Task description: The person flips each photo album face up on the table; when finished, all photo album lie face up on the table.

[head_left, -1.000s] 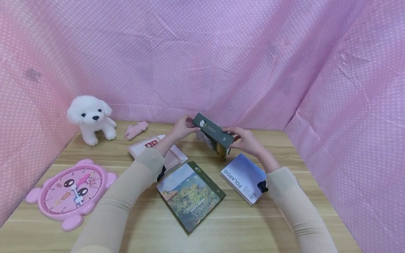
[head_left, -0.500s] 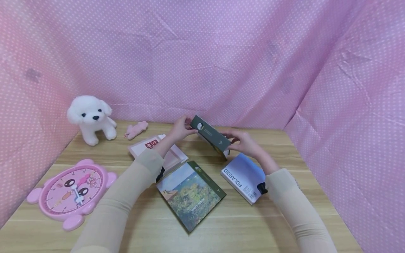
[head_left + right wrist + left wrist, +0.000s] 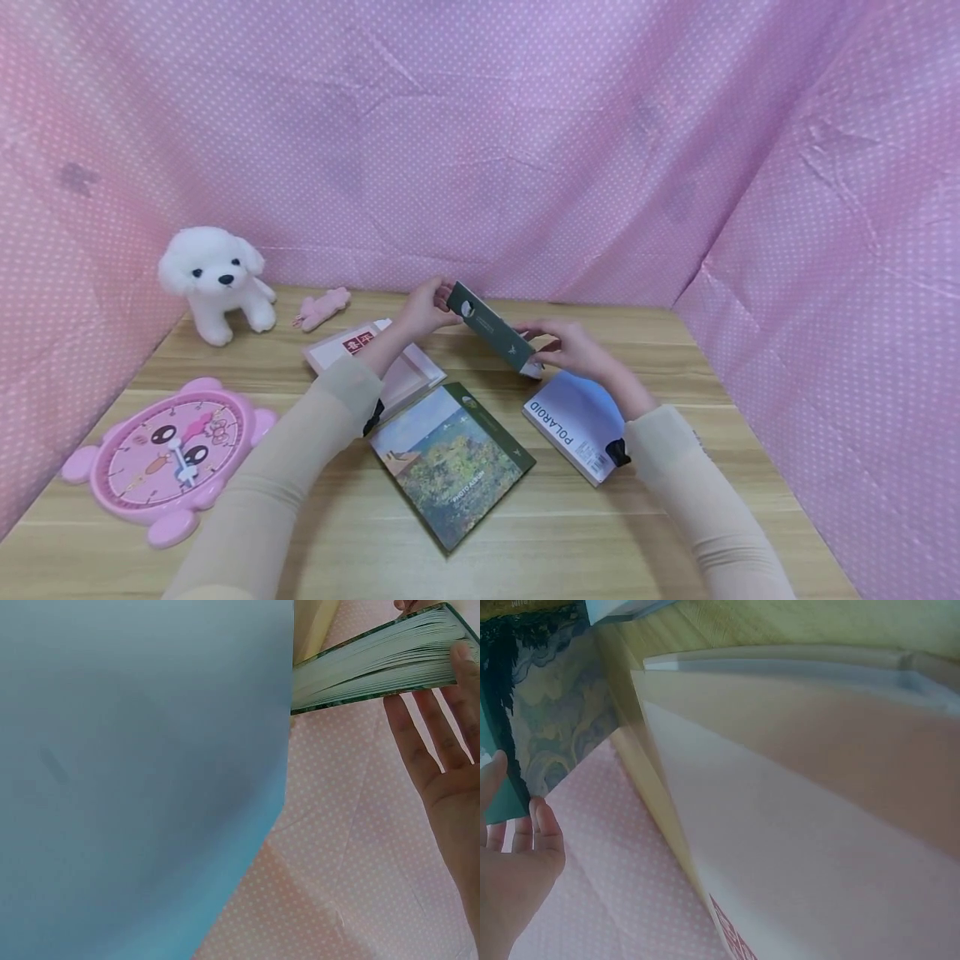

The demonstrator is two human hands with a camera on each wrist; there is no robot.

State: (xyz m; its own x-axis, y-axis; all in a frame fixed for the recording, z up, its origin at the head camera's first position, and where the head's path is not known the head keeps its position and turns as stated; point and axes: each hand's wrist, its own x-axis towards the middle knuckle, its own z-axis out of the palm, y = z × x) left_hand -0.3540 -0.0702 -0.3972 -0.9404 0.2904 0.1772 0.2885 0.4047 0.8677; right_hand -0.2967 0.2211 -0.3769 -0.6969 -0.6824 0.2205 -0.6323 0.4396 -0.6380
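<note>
A thick photo album (image 3: 491,327) with a dark green spine stands on edge at the back middle, spine uppermost, between both hands. My left hand (image 3: 426,310) grips the spine's far left end, with thumb on one side and fingers on the other. The near right end is held by my right hand (image 3: 572,346), whose thumb lies on the page edges (image 3: 382,664) in the right wrist view. The left wrist view shows the album's painted cover (image 3: 562,705). A second photo album (image 3: 453,467), with a garden painting, lies flat in front.
Under my right forearm lies a blue-white POLAROID album (image 3: 573,425). A pale pink folder-like item (image 3: 408,375) with a red label lies by my left wrist. Leftward are a pink clock (image 3: 176,458), a white plush dog (image 3: 217,279) and a small pink toy (image 3: 322,308). Pink dotted cloth (image 3: 480,167) surrounds the table.
The held album has come down and slightly left, and its spine has turned, hiding the painted cover seen earlier. Both hands have moved with it, the right one more.
</note>
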